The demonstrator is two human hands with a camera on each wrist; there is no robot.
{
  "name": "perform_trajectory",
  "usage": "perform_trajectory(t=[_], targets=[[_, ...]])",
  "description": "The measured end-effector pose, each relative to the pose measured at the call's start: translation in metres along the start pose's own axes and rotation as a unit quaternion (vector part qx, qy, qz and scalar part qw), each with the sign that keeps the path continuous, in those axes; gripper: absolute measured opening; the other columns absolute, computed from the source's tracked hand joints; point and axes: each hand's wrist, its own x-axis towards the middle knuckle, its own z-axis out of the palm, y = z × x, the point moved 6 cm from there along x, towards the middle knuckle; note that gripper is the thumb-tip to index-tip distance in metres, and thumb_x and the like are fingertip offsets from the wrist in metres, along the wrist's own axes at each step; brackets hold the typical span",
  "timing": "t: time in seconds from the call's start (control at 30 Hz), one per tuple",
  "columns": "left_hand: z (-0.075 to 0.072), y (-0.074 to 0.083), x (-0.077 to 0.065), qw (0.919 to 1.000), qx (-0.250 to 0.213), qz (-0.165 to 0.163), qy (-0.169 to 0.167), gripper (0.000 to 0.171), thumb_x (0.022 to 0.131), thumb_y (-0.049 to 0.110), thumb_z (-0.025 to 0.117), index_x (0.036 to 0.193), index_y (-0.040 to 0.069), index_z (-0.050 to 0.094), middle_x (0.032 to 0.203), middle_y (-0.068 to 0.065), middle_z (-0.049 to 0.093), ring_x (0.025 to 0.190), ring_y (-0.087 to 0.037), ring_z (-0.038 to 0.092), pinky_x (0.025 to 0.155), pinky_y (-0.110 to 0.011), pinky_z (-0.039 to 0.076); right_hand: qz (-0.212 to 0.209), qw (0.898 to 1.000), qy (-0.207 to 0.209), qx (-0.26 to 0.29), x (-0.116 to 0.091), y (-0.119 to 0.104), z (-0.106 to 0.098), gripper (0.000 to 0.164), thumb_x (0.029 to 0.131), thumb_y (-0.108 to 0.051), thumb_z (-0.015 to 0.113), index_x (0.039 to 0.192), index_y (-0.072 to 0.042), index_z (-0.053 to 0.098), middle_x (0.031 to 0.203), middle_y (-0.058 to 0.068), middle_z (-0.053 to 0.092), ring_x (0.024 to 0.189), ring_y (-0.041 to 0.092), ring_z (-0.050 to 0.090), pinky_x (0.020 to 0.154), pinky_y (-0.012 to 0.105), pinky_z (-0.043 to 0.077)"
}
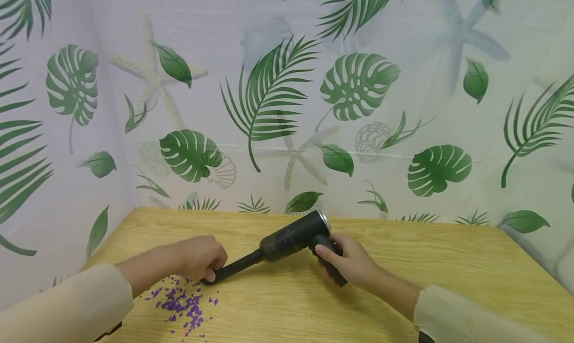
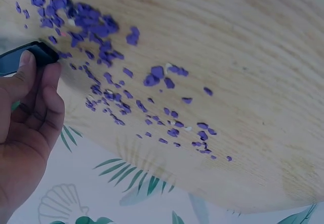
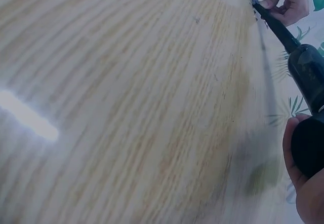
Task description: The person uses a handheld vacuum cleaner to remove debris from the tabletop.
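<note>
A black handheld vacuum cleaner (image 1: 293, 237) slants over the table, its long narrow nozzle (image 1: 239, 264) pointing down to the left. My right hand (image 1: 352, 260) grips its handle, thumb across the near side. Near the nozzle's tip, my left hand (image 1: 202, 258) pinches it between thumb and fingers. Scattered purple bits (image 1: 181, 303), small and irregular, lie on the table just below and left of the tip. In the left wrist view the nozzle end (image 2: 43, 54) is right at the edge of the purple bits (image 2: 91, 21), with a few pale specks among them.
The wood-grain table (image 1: 394, 263) runs back to a white curtain (image 1: 278, 178) printed with green leaves, starfish and shells. The curtain also flanks the table on both sides. A bright reflection (image 3: 28, 115) shows on the tabletop in the right wrist view.
</note>
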Motion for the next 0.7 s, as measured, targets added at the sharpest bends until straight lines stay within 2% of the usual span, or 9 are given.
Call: perform_trajectory(t=[0.17, 0.33, 0.43, 0.53, 0.7], targets=[[0.002, 0.01, -0.006, 0.9999, 0.001, 0.008, -0.006, 0.033, 0.08, 0.006, 0.081, 0.064, 0.017, 0.054, 0.059, 0.012, 0.045, 0.054, -0.001, 0.037, 0.055, -0.018, 0.036, -0.004, 1.0, -0.005, 0.001, -0.005, 0.0, 0.002, 0.035, 0.103, -0.028, 0.056, 0.11, 0.006, 0.054, 0.088, 0.02, 0.067, 0.061, 0.021, 0.062, 0.049, 0.032, 0.054], [0.006, 0.014, -0.013, 0.9995, 0.002, -0.007, -0.032, 0.027, 0.078, 0.009, 0.084, 0.066, 0.017, 0.06, 0.06, 0.012, 0.052, 0.055, 0.0, 0.045, 0.055, -0.017, 0.042, -0.017, 1.0, -0.008, -0.001, -0.008, -0.006, 0.007, 0.035, 0.102, -0.026, 0.058, 0.112, 0.007, 0.055, 0.088, 0.02, 0.067, 0.06, 0.021, 0.062, 0.047, 0.031, 0.053], [0.009, 0.016, -0.017, 0.9979, 0.0, -0.026, -0.06, 0.023, 0.077, 0.011, 0.085, 0.068, 0.016, 0.065, 0.063, 0.011, 0.058, 0.056, -0.001, 0.051, 0.056, -0.018, 0.046, -0.026, 1.0, -0.013, -0.006, -0.01, -0.01, 0.01, 0.036, 0.102, -0.026, 0.059, 0.112, 0.008, 0.055, 0.087, 0.021, 0.067, 0.058, 0.02, 0.062, 0.046, 0.031, 0.053], [0.012, 0.02, -0.021, 0.9939, -0.023, -0.052, -0.095, 0.02, 0.077, 0.01, 0.085, 0.069, 0.015, 0.067, 0.062, 0.01, 0.062, 0.055, -0.001, 0.056, 0.058, -0.017, 0.048, -0.03, 0.999, -0.018, -0.011, -0.011, -0.011, 0.013, 0.036, 0.101, -0.027, 0.06, 0.111, 0.007, 0.055, 0.086, 0.021, 0.067, 0.057, 0.019, 0.061, 0.045, 0.031, 0.053], [0.019, 0.03, -0.03, 0.98, -0.085, -0.083, -0.16, 0.022, 0.077, 0.006, 0.084, 0.066, 0.012, 0.066, 0.054, 0.002, 0.068, 0.046, -0.003, 0.061, 0.056, -0.014, 0.05, -0.043, 0.998, -0.043, -0.024, -0.014, -0.012, 0.021, 0.033, 0.102, -0.028, 0.059, 0.108, 0.004, 0.058, 0.086, 0.019, 0.067, 0.056, 0.015, 0.06, 0.046, 0.031, 0.053]])
